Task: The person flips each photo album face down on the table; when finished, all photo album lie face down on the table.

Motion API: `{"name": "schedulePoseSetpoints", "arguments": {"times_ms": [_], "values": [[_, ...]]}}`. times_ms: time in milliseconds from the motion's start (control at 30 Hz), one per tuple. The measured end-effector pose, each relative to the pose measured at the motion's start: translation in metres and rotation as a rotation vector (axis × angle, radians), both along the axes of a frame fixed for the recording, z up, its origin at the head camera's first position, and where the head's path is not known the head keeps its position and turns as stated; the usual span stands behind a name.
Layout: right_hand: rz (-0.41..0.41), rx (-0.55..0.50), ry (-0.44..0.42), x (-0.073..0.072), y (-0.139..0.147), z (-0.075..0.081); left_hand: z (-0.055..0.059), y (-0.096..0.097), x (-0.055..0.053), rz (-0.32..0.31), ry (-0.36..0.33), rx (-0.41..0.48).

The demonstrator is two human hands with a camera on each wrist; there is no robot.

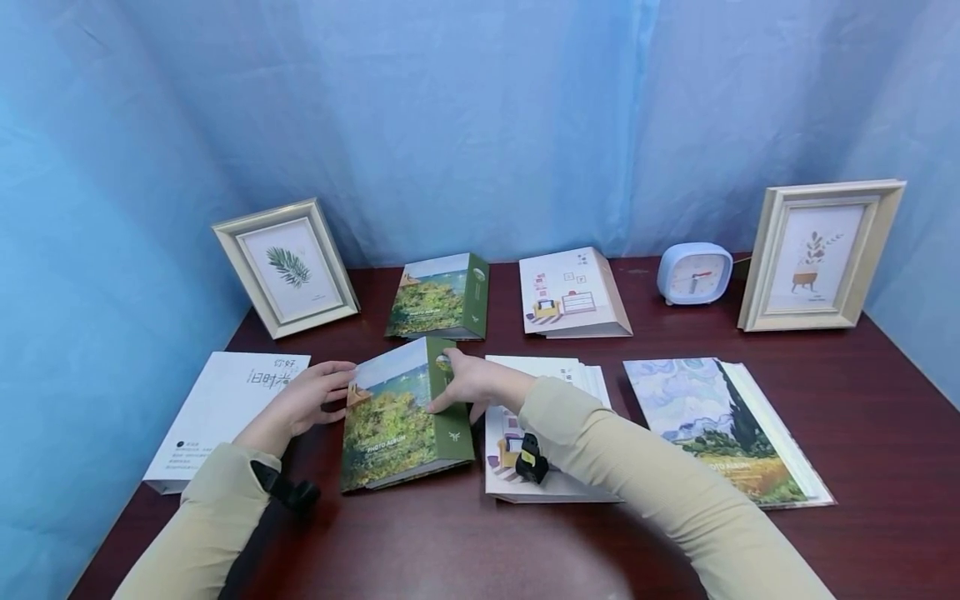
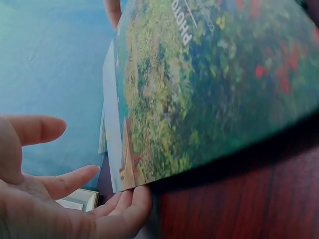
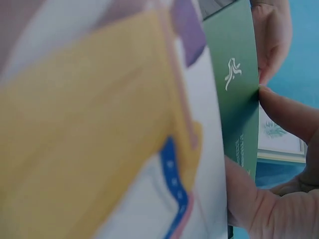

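A photo album with a painted garden-and-sea cover (image 1: pixel 393 417) and a green spine (image 3: pixel 234 107) stands slightly tilted at the middle left of the table. My right hand (image 1: pixel 480 381) grips it at the spine side, thumb on the front. At its left edge is my left hand (image 1: pixel 317 398); in the left wrist view the lower fingertips (image 2: pixel 142 199) touch the album's edge while the others stand apart from it. Just right of it, partly hidden by my right forearm, lies a white album with a yellow armchair drawing (image 1: pixel 498 442).
A white album (image 1: pixel 217 408) lies at left, a landscape-painted album (image 1: pixel 720 425) at right. Behind are a second garden album (image 1: pixel 431 296), another white album (image 1: pixel 573 292), a blue clock (image 1: pixel 694 273), and two picture frames, one left (image 1: pixel 277 325), one right (image 1: pixel 757 267).
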State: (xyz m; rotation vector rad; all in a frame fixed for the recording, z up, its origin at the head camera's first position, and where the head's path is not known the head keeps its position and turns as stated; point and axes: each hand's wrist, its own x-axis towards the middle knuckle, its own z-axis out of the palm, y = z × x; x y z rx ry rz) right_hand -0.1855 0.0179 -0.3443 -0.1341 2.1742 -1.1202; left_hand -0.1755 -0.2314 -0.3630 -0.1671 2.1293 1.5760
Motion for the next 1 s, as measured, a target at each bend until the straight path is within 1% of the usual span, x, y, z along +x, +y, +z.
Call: {"name": "schedulePoseSetpoints", "arguments": {"times_ms": [133,300,467,567,767,1000], "values": [[-0.014,-0.032,-0.033,0.001,-0.002,-0.002,-0.001,-0.001,-0.006,-0.002,0.008,0.032],[-0.037,-0.072,-0.061,0.001,-0.004,-0.006,-0.002,-0.003,-0.012,0.003,0.024,0.042],[-0.038,-0.077,-0.062,0.003,-0.002,-0.002,-0.002,-0.005,-0.014,0.023,0.005,0.063],[-0.021,-0.065,-0.044,0.002,0.001,0.0,-0.002,-0.007,-0.016,0.029,-0.002,0.072],[0.0,-0.046,-0.016,0.001,0.007,0.001,0.0,-0.008,-0.015,0.033,0.02,0.077],[0.029,-0.072,-0.02,0.002,0.011,0.0,0.001,-0.004,-0.016,0.06,0.029,0.072]]}}
